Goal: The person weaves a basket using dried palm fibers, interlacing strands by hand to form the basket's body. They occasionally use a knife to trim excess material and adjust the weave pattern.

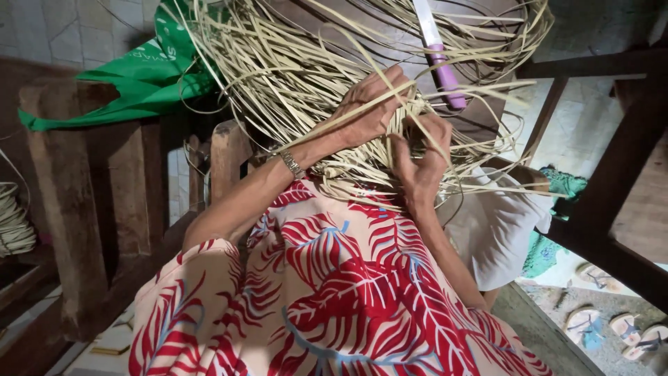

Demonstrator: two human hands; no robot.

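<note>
Both my hands are buried in a tangled heap of thin pale reed strips [292, 76] lying across my lap. My left hand [369, 104] reaches over the pile with its fingers curled around a bunch of strips; a metal bracelet [292, 164] is on that wrist. Just to its right, my right hand [421, 163] pinches several strips from below. A knife with a purple handle [445, 76] and a white blade rests on the strips just beyond my hands. My red, white and blue leaf-print garment [334, 292] fills the lower part of the view.
A green plastic bag [139, 76] lies on a wooden bench [69, 181] at the left, with a coil of strips [14, 223] at the far left edge. Dark wooden rails [612, 181] cross the right side. Several sandals [612, 327] lie on the floor at lower right.
</note>
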